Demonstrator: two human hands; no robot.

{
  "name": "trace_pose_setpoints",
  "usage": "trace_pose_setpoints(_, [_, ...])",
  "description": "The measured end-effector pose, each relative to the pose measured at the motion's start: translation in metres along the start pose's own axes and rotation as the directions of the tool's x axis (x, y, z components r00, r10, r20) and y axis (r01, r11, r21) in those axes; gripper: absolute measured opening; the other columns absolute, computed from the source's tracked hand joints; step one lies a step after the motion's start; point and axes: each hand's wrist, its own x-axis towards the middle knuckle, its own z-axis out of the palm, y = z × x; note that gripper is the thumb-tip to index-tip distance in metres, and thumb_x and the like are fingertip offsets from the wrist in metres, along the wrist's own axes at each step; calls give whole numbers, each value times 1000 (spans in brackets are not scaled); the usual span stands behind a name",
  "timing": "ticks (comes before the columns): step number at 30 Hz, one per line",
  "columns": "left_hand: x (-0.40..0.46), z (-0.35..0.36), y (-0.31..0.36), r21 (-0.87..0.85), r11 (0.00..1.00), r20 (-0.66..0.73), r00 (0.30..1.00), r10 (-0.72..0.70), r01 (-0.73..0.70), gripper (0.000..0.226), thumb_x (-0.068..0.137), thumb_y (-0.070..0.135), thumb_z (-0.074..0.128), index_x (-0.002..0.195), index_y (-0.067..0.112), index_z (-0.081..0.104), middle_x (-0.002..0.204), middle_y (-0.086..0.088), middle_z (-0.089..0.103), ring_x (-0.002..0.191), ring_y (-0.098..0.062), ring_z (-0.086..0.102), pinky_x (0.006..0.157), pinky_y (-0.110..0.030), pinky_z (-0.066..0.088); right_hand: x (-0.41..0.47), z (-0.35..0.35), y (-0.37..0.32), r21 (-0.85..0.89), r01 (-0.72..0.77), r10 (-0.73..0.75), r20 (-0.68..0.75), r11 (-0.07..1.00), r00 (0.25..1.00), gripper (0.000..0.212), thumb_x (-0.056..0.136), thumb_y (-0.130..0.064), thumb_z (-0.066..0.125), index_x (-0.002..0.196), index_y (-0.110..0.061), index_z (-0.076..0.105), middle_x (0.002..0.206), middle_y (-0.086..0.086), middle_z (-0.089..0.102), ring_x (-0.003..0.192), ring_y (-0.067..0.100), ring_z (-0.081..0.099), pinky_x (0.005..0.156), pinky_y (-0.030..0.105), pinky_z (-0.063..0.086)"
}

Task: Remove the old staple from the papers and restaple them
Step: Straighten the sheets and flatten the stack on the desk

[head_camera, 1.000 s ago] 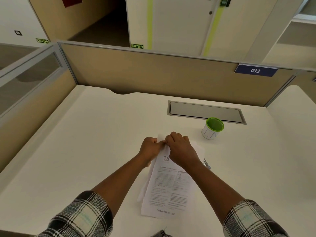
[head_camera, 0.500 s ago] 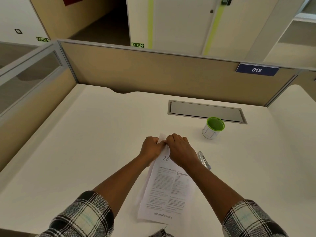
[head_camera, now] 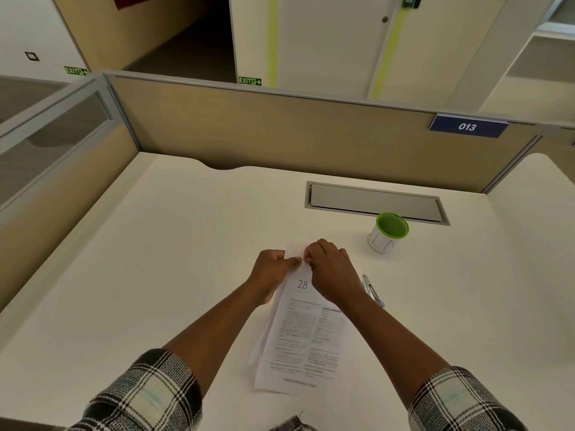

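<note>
My left hand and right hand pinch the top edge of the printed papers lying on the white table. I judge staple removal underway; the staple itself is too small to see. Restapling remains.

your white bench carries the printed papers, a green-rimmed cup, and a silver pen beside the papers.

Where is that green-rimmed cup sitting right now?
In the head view, the green-rimmed cup stands on the desk, to the right of and beyond the right hand, just in front of the grey cable hatch.
</note>
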Motion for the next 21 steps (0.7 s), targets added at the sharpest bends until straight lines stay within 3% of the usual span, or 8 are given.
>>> trace_pose_setpoints(5, [0, -2, 0, 31, 999, -12, 1000, 10, -10, 34, 86, 24, 70, 96, -8, 66, 93, -20, 73, 84, -35, 72, 84, -52, 58, 2, -2, 3, 4, 40, -40, 36, 999, 999, 14, 89, -12, 57, 100, -19, 62, 103, -3, 61, 89, 17, 55, 74, 30, 39])
trace_pose_setpoints(9, [2, -3, -2, 58, 998, -7, 1000, 17, -16, 35, 87, 25, 69, 92, -10, 65, 94, -22, 72, 86, -37, 71, 82, -50, 57, 2, -2, 2, 21, 45, -46, 43, 999, 998, 16, 88, -8, 57, 98, -19, 63, 101, -3, 61, 88, 18, 54, 72, 26, 35])
trace_pose_setpoints(14, [2, 2, -2, 95, 995, 15, 999, 35, -37, 32, 81, 33, 73, 86, 1, 72, 78, -4, 76, 71, -24, 73, 69, -35, 60, 2, -1, -3, -3, 6, -6, 41, 1000, 999, 23, 78, -3, 59, 95, -18, 60, 93, 0, 57, 82, 20, 51, 70, 28, 34])
trace_pose_setpoints(17, [2, 5, -2, 132, 990, -7, 999, 52, -50, 33, 82, 34, 73, 84, 2, 72, 70, -1, 74, 63, -17, 69, 58, -25, 54, 3, 0, -5, 12, -11, 10, 39, 1000, 999, 24, 75, -2, 60, 94, -17, 59, 92, 1, 55, 79, 19, 46, 71, 28, 31])
trace_pose_setpoints(21, [1, 8, -1, 166, 983, -36, 996, 80, -72, 38, 83, 32, 71, 85, -5, 68, 74, -13, 71, 63, -20, 66, 63, -33, 56, 4, 1, -6, 62, -24, 22, 32, 998, 999, 21, 76, -3, 61, 92, -17, 58, 91, -1, 53, 77, 14, 41, 70, 27, 32])
